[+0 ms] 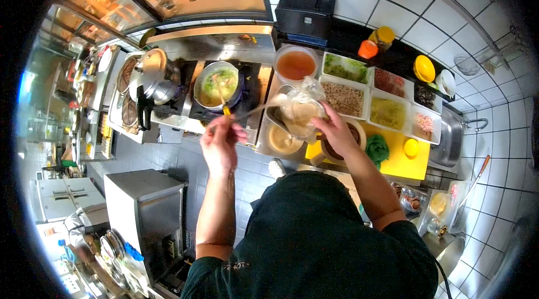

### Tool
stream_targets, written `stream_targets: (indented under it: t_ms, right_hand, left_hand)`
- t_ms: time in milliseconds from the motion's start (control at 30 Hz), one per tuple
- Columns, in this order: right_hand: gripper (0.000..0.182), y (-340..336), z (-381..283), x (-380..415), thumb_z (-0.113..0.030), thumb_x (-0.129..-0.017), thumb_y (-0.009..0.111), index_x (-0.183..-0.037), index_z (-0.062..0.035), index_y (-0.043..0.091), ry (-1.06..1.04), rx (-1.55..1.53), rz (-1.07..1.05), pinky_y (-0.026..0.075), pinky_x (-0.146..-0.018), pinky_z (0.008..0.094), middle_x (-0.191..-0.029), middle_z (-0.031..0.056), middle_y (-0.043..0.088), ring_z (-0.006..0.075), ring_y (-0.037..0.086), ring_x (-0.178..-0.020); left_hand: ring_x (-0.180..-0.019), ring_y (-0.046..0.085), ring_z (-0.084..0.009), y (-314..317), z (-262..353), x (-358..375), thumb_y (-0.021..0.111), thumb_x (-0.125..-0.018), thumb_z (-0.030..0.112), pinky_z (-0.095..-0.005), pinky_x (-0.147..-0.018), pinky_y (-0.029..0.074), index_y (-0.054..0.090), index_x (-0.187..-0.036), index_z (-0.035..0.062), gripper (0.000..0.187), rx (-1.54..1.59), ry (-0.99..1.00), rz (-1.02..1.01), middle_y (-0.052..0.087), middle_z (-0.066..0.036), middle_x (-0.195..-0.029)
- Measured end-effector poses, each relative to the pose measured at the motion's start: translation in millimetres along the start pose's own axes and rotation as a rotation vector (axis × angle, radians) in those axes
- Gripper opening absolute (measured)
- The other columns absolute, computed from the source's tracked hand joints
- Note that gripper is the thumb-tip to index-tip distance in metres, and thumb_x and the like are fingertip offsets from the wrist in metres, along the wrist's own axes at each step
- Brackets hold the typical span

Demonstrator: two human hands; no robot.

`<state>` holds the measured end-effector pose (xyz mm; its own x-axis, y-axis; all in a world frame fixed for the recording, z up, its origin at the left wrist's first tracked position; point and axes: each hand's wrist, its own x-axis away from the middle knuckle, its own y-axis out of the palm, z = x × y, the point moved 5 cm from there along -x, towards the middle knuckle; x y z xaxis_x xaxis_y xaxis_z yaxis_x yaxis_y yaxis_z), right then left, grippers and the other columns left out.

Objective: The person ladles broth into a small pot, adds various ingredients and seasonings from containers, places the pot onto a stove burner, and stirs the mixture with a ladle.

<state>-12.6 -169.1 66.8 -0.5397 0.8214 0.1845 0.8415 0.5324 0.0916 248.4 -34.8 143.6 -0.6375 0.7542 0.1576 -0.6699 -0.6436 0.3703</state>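
My left hand (pixel 220 140) is closed near the front of the stove, just below the yellow handle of a utensil whose far end rests in a pan (pixel 215 85) of greenish food. A blurred light streak runs from beside it toward the bag; whether the fingers hold anything is unclear. My right hand (pixel 336 131) grips a clear plastic bag (pixel 303 112) with beige contents, over the counter. Under and beside the bag are a dark-rimmed metal container and a bowl of pale beige stuff (pixel 283 140). A bowl of orange-brown liquid (pixel 295 65) stands behind the bag.
White tubs of chopped food, among them a brown one (pixel 342 98), line the counter at right. A green cloth (pixel 377 149) lies on a yellow board (pixel 401 165). A pressure cooker (pixel 152 76) stands left of the pan; a sink (pixel 447 140) is far right.
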Motion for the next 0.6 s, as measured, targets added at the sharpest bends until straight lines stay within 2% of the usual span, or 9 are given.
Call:
stream_targets:
  t_ms: [67, 133, 167, 267, 333, 400, 467, 567, 600]
  right_hand:
    - [0.057, -5, -1, 0, -0.015, -0.096, 0.065, -0.147, -0.0037, 0.043, 0.01, -0.055, -0.001, 0.05, -0.088, 0.0267, -0.12, 0.0054, 0.062, 0.0116, 0.06, -0.1]
    - [0.057, -11, 2, 1, -0.015, -0.095, 0.066, -0.147, -0.0038, 0.044, 0.042, -0.075, -0.018, 0.049, -0.088, 0.0261, -0.119, 0.0052, 0.062, 0.0116, 0.06, -0.1]
    - [0.058, -20, 5, 2, -0.017, -0.094, 0.067, -0.146, -0.0038, 0.045, 0.063, -0.068, -0.026, 0.049, -0.088, 0.0265, -0.118, 0.006, 0.063, 0.0122, 0.06, -0.1]
    - [0.059, -38, -5, 10, -0.022, -0.093, 0.067, -0.146, -0.0052, 0.046, 0.16, -0.112, -0.05, 0.049, -0.086, 0.0265, -0.117, 0.0061, 0.065, 0.0121, 0.061, -0.101]
    - [0.059, -49, -10, 17, -0.023, -0.093, 0.067, -0.146, -0.0057, 0.047, 0.194, -0.17, -0.106, 0.049, -0.087, 0.0268, -0.118, 0.0059, 0.064, 0.0124, 0.06, -0.103]
    - [0.059, -53, -5, 21, -0.02, -0.093, 0.066, -0.147, -0.0066, 0.047, 0.206, -0.238, -0.135, 0.049, -0.091, 0.0292, -0.125, 0.0072, 0.062, 0.0148, 0.059, -0.108]
    - [0.06, -60, 2, 17, -0.019, -0.092, 0.067, -0.147, -0.0058, 0.047, 0.151, -0.2, -0.219, 0.049, -0.092, 0.0306, -0.128, 0.0076, 0.061, 0.0156, 0.059, -0.112]
    - [0.056, -55, -11, 19, -0.018, -0.093, 0.067, -0.145, -0.0056, 0.048, 0.224, -0.177, -0.259, 0.048, -0.098, 0.0324, -0.133, 0.0089, 0.059, 0.0169, 0.057, -0.118]
    - [0.054, -58, -14, 15, -0.018, -0.094, 0.066, -0.144, -0.0054, 0.049, 0.125, -0.054, -0.225, 0.047, -0.1, 0.0329, -0.135, 0.0092, 0.058, 0.0173, 0.057, -0.119]
  left_hand:
    - [-0.057, 0.061, -0.0184, 21, -27, 5, 0.056, -0.102, 0.017, -0.0299, -0.051, 0.05, 0.062, -0.11, -0.0024, 0.022, -0.032, -0.093, -0.051, 0.064, -0.01, -0.073]
    - [-0.058, 0.06, -0.0141, 39, -53, 8, 0.059, -0.101, 0.018, -0.0259, -0.049, 0.047, 0.061, -0.117, 0.0003, 0.024, -0.288, -0.103, -0.177, 0.063, -0.007, -0.073]
    - [-0.059, 0.058, -0.0099, 43, -61, 10, 0.062, -0.1, 0.018, -0.0223, -0.048, 0.044, 0.057, -0.129, 0.0032, 0.033, -0.386, -0.204, -0.233, 0.061, -0.003, -0.074]
    - [-0.054, 0.053, -0.0079, 43, -53, 12, 0.059, -0.101, 0.03, -0.0232, -0.045, 0.042, 0.051, -0.141, 0.0051, 0.048, -0.405, -0.016, -0.179, 0.06, -0.001, -0.073]
    - [-0.075, 0.062, -0.0137, 37, -51, -1, 0.054, -0.098, 0.051, -0.0236, -0.052, 0.048, 0.045, -0.146, 0.0045, 0.068, -0.335, -0.038, -0.134, 0.065, -0.008, -0.101]
    - [-0.084, 0.06, -0.0125, 45, -60, -8, 0.059, -0.098, 0.043, -0.0259, -0.063, 0.053, 0.047, -0.145, 0.0043, 0.062, -0.278, -0.251, -0.242, 0.062, -0.004, -0.103]
    - [-0.078, 0.06, -0.0109, 55, -78, -9, 0.065, -0.093, 0.037, -0.0257, -0.062, 0.052, 0.049, -0.143, 0.0034, 0.063, -0.187, -0.52, -0.529, 0.066, -0.007, -0.109]
    - [-0.074, 0.058, -0.0074, 61, -104, -10, 0.066, -0.09, 0.026, -0.0228, -0.057, 0.048, 0.051, -0.142, 0.0038, 0.058, -0.289, -0.484, -0.598, 0.067, -0.003, -0.1]
    - [-0.073, 0.057, -0.0066, 63, -104, -9, 0.066, -0.09, 0.023, -0.022, -0.056, 0.047, 0.052, -0.141, 0.0039, 0.057, -0.31, -0.48, -0.587, 0.066, -0.002, -0.097]
